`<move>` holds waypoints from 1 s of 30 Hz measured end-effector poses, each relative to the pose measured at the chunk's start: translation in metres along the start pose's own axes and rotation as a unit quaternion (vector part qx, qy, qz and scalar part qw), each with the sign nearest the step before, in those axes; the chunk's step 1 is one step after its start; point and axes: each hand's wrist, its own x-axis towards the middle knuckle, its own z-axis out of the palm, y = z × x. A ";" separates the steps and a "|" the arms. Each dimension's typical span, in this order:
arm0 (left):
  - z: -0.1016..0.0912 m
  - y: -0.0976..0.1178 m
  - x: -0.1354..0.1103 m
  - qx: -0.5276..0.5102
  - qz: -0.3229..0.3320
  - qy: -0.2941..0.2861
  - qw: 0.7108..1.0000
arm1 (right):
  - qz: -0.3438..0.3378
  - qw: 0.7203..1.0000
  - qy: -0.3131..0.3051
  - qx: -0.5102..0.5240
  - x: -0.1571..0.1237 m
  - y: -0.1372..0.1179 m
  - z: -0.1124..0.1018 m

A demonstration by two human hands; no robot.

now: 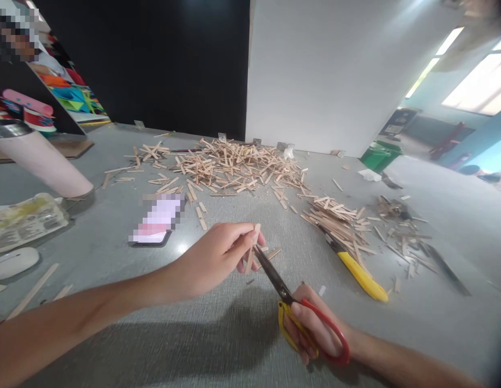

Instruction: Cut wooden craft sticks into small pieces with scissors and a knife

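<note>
Between the thumb and fingers of my left hand (222, 258) is a short, thin wooden stick (250, 260), held tilted above the grey table. My right hand (315, 320) grips scissors (279, 283) by their red and yellow handles. The scissor blades point up and left, and their tips meet the stick beside my left fingertips; whether they bite into it is hard to see. Just behind the blades, a few small stick pieces (272, 258) lie on the table. To the right, a yellow utility knife (361, 275) rests against a bundle of wooden sticks (335, 221).
A wide heap of wooden sticks (238, 167) spreads before the black and white panels. On the left are a phone (158, 220), a pink tumbler (48, 161), a white mouse (15, 263) and a plastic-wrapped packet (26, 221). Scraps and a metal blade (446, 269) lie at right.
</note>
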 end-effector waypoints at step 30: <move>-0.017 -0.001 0.015 0.031 0.082 -0.077 0.993 | 0.025 0.998 0.019 0.054 0.002 -0.007 -0.004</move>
